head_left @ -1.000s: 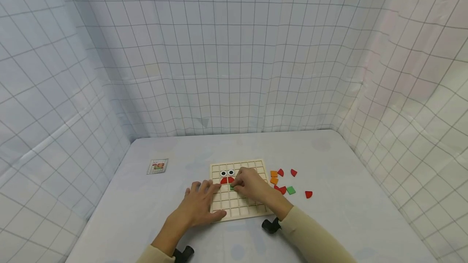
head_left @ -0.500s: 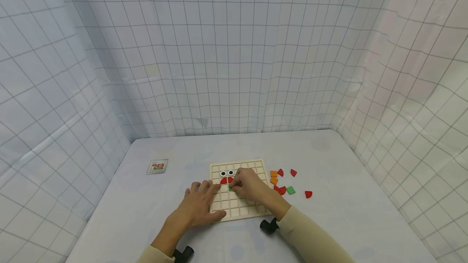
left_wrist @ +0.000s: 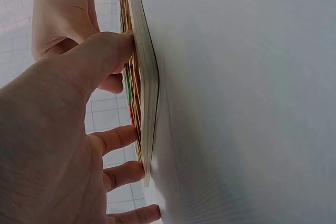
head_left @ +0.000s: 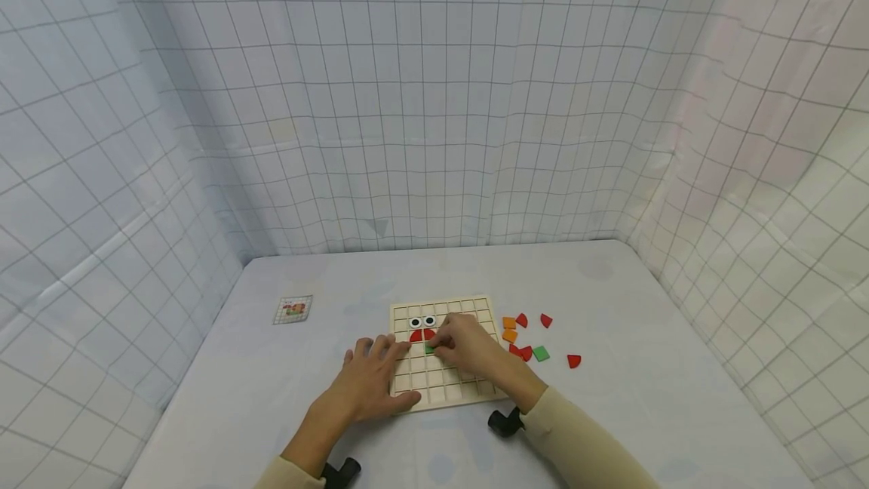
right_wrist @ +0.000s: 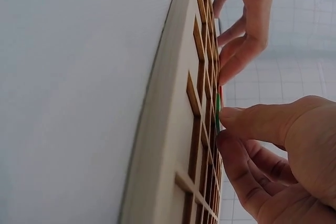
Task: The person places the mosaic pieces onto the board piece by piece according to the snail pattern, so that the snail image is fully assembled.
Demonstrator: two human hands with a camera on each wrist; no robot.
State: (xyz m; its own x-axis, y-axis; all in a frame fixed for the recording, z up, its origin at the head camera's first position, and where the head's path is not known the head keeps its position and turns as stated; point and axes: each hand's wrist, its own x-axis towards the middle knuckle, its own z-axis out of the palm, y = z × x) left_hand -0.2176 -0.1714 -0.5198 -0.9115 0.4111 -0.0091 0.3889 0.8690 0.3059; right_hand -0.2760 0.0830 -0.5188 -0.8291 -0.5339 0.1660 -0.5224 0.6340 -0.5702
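A wooden grid board (head_left: 444, 397) lies on the table. My left hand (head_left: 366, 383) rests spread on its left side, thumb and some fingertips touching the board, as the left wrist view shows. Over the middle, my right hand (head_left: 468, 342) pinches a green square tile (head_left: 430, 349) between thumb and finger; in the right wrist view this green tile (right_wrist: 218, 107) stands partly tilted at the cells. Just beyond it sit two red quarter-circle tiles (head_left: 416, 336) in the grid. Behind those are two white eye tiles (head_left: 416, 322) with black pupils. My right hand hides part of the board.
Right of the board lie loose orange tiles (head_left: 509, 322), several red quarter-circle tiles (head_left: 574, 361) and another green square tile (head_left: 540, 354). A small picture card (head_left: 293, 309) with a coloured pattern lies at the far left. Grid-patterned white curtains (head_left: 434, 96) surround the table.
The green tile under my right fingers has shifted very slightly on the board, with small movements of the right hand. My left hand has stayed in place.
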